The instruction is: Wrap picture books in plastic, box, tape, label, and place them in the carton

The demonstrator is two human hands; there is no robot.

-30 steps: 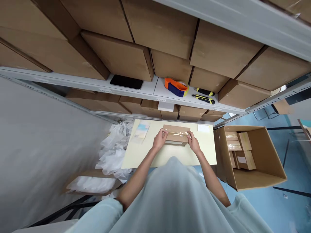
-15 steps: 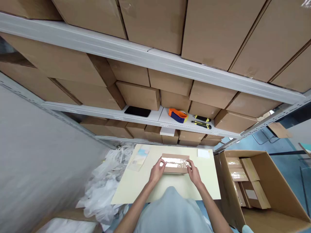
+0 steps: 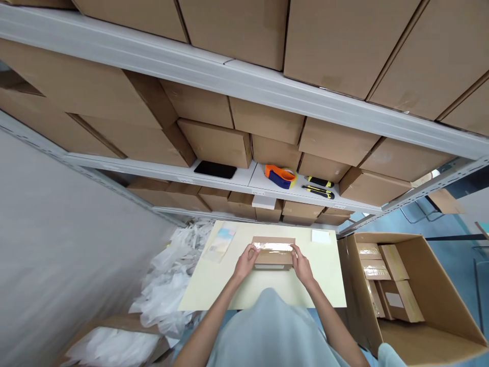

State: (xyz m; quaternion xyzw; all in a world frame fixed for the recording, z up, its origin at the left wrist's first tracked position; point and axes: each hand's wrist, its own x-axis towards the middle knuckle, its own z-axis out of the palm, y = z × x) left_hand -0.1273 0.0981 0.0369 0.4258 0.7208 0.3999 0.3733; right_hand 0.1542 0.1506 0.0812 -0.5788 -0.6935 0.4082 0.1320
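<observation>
A small brown cardboard box [image 3: 273, 258] with a shiny strip of clear tape [image 3: 275, 246] across its top is at the middle of the pale table [image 3: 214, 293]. My left hand [image 3: 246, 259] grips the box's left end, thumb and fingers bent at the tape's end. At the opposite end my right hand [image 3: 301, 262] holds the box, its fingers on the top edge and side. A pale label shows on the side of the box that faces me. The undersides of my fingers are hidden.
A shelf [image 3: 244, 176] ahead bears a phone [image 3: 216, 169], an orange and blue tape dispenser [image 3: 280, 176] and box cutters [image 3: 319, 191]. At right stands a large open carton [image 3: 435, 326] with several small boxes. Crumpled plastic bags [image 3: 168, 285] lie at left.
The box has tipped, so the side facing me with its label now shows more. Both hands remain at its ends. The whole view has shifted slightly.
</observation>
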